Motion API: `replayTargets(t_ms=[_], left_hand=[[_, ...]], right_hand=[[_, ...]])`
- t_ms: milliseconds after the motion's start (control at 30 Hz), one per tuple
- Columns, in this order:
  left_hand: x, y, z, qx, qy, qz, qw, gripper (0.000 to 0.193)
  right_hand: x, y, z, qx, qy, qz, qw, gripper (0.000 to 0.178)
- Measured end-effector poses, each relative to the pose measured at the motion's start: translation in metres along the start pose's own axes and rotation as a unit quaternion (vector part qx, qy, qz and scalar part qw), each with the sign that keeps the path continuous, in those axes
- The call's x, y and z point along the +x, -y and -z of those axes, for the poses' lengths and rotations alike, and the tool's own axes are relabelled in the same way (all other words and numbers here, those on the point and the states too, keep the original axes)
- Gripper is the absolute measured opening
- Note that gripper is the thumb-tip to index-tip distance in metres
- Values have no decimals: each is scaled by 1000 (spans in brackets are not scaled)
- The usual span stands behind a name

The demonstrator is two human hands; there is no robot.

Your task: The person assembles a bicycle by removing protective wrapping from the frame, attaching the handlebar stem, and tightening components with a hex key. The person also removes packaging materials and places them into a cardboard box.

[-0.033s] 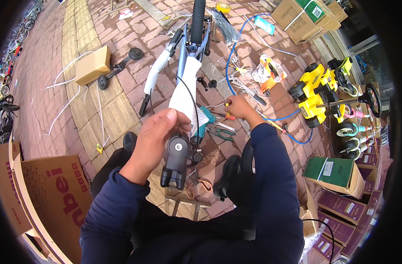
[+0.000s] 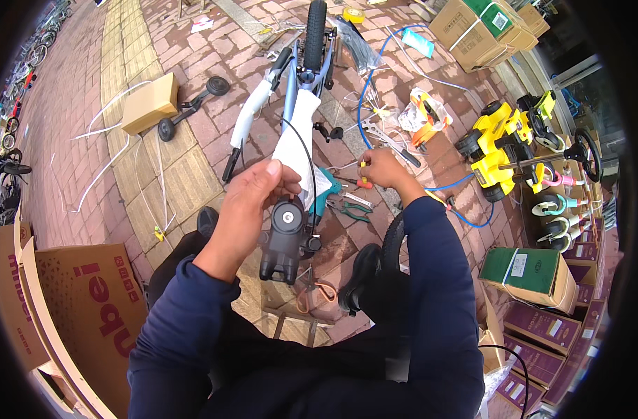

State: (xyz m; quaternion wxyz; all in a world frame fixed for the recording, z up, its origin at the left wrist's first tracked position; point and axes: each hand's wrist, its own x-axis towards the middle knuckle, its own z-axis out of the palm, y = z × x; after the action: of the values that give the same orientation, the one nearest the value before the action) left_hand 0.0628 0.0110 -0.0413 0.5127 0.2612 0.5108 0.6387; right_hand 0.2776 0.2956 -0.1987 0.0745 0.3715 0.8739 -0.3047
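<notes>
A bicycle with a pale blue frame point(image 2: 289, 98), partly in white foam wrap point(image 2: 298, 133), stands before me. Its black handlebar stem point(image 2: 280, 244) with a round bolt cap is nearest me. My left hand point(image 2: 246, 209) is closed beside the stem, thumb against curled fingers; what they hold, if anything, is hidden. Farther right, my right hand point(image 2: 387, 170) is closed low over the tools, around a small yellow-handled tool point(image 2: 363, 167) whose kind I cannot make out. Green-handled pliers point(image 2: 356, 211) and a wrench point(image 2: 389, 140) lie around it on the bricks.
Orange-handled scissors point(image 2: 317, 297) lie near my feet. Yellow ride-on toys point(image 2: 497, 150) and strapped cartons point(image 2: 532, 276) stand to the right. Training wheels point(image 2: 190, 108) and a small carton point(image 2: 150, 103) are at left, with a big open carton point(image 2: 88, 300) nearer. A blue hose point(image 2: 363, 105) crosses the bricks.
The stem has tipped slightly away from me, its forked end moving up in view. My left hand has shifted a little; the right hand stays nearly in place.
</notes>
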Motion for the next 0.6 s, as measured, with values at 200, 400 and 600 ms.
replayTargets(t_ms=[200,400,600], left_hand=[[-18,-16,16,-11,-140,-83,987,30],[-119,-41,30,66,2,9,998,34],[-168,-20,-13,-177,146,140,963,37]], right_hand=[[-199,156,79,307,-119,82,941,25],[-365,264,43,260,-260,342,865,34],[-377,298,-21,224,-275,307,884,32]])
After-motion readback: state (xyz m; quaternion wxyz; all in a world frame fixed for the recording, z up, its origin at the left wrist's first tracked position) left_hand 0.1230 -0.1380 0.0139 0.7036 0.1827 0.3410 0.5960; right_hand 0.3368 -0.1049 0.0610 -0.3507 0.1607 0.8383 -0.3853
